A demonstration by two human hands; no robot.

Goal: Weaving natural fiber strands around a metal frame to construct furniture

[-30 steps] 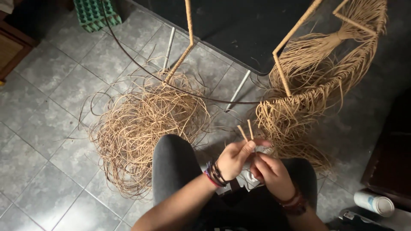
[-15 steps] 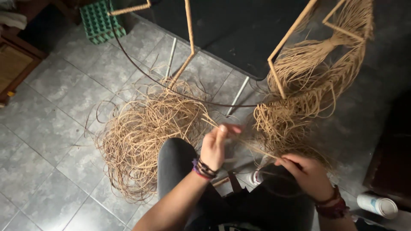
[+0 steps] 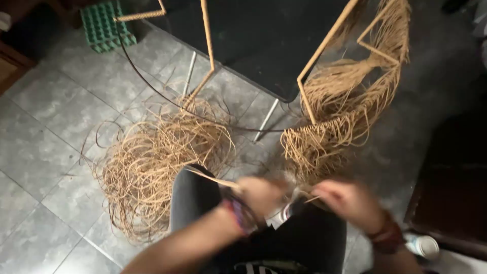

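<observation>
My left hand (image 3: 261,195) and my right hand (image 3: 345,200) are close together above my dark-trousered knees, both blurred by motion. A thin tan cane strand (image 3: 208,176) runs from the left hand back toward the loose pile of cane strands (image 3: 152,162) on the floor. Short strand ends show between the two hands. Whether the right hand grips a strand cannot be told. Ahead stands a metal chair frame (image 3: 324,56) partly wrapped in cane, with a hanging fringe of cane (image 3: 335,127) just beyond my right hand.
Grey floor tiles (image 3: 50,152) lie to the left. A green egg tray (image 3: 104,25) sits at the far left. Dark wooden furniture (image 3: 451,193) stands at the right, with a white cylindrical can (image 3: 423,246) at its foot. A dark mat (image 3: 264,35) lies under the frame.
My left hand has come down and to the right, and my right hand has moved up toward it, so the hands are close together again. The view has tilted slightly.
</observation>
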